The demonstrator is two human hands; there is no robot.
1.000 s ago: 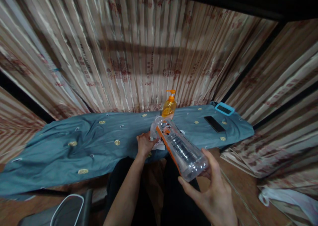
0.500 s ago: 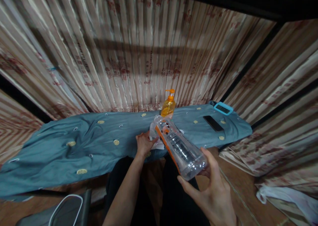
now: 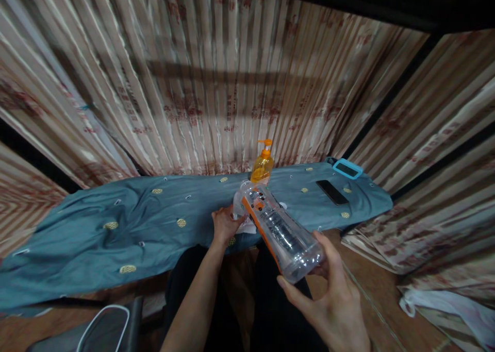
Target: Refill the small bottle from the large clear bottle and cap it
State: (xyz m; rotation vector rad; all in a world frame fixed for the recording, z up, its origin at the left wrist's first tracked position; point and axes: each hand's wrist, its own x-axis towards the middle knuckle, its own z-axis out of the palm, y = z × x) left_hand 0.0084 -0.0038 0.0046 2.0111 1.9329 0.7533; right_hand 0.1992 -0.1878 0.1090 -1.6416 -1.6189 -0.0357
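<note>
My right hand (image 3: 328, 295) grips a large clear plastic bottle (image 3: 284, 238) near its base. The bottle is tilted, its neck end pointing up and left over the table, with an orange strip and dark print along its side. My left hand (image 3: 226, 224) is closed around a translucent container (image 3: 237, 202) with a whitish lower part, partly hidden behind the bottle's neck. Whether the neck touches that container I cannot tell. Just beyond them stands an amber pump bottle (image 3: 262, 167) with an orange pump head.
A blue-green patterned cloth (image 3: 154, 213) covers the narrow table. On its right side lie a dark phone (image 3: 331, 192) and a blue-framed device (image 3: 348, 169). Striped curtains (image 3: 216, 84) hang behind and at both sides. A grey chair (image 3: 104, 329) is at lower left.
Almost nothing differs. The clear bottle's base and my right hand have shifted very slightly down and right; my left hand keeps its place.
</note>
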